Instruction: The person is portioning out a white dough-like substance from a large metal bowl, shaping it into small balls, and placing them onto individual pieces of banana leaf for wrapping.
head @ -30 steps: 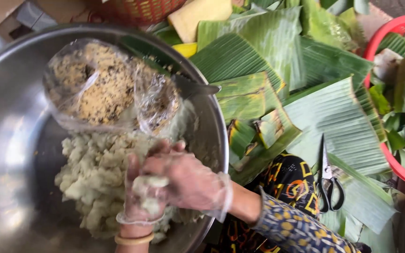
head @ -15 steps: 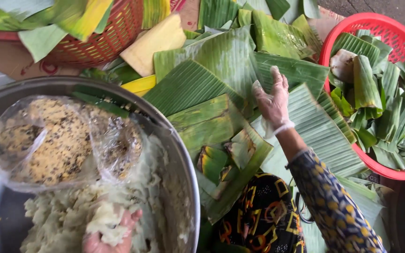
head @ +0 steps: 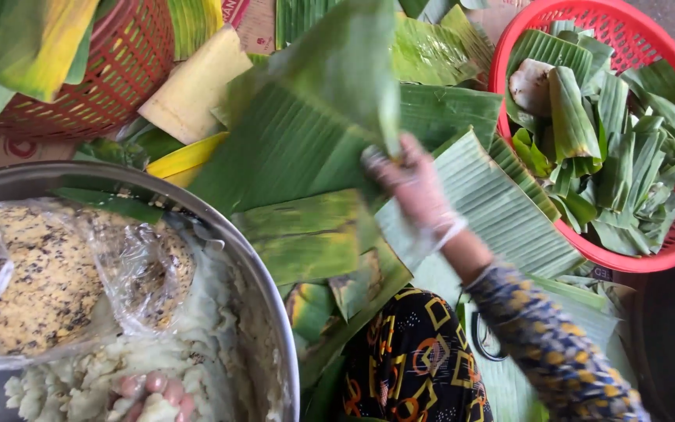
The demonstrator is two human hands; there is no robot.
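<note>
My right hand (head: 416, 191), in a thin clear glove, pinches the edge of a large green banana leaf (head: 314, 125) and holds it raised above the pile of leaves (head: 501, 219). Only the fingertips of my left hand (head: 154, 388) show, at the bottom edge inside the big metal bowl (head: 271, 305). They curl around a lump of white sticky mash (head: 150, 408). More of the same mash (head: 197, 344) fills the bowl. Lying on top of it is a clear plastic bag of yellowish speckled filling (head: 48, 281).
A red plastic basket (head: 501, 74) at the right holds several folded leaf parcels (head: 572, 109). At the upper left stands a woven red basket (head: 111, 78) with leaves. Black scissors (head: 482, 337) lie partly hidden under my right forearm. My patterned lap (head: 408, 352) is below.
My right hand left the bowl, reached over to the leaf pile and has taken hold of a large leaf and lifted it. The left hand stays in the bowl with the lump.
</note>
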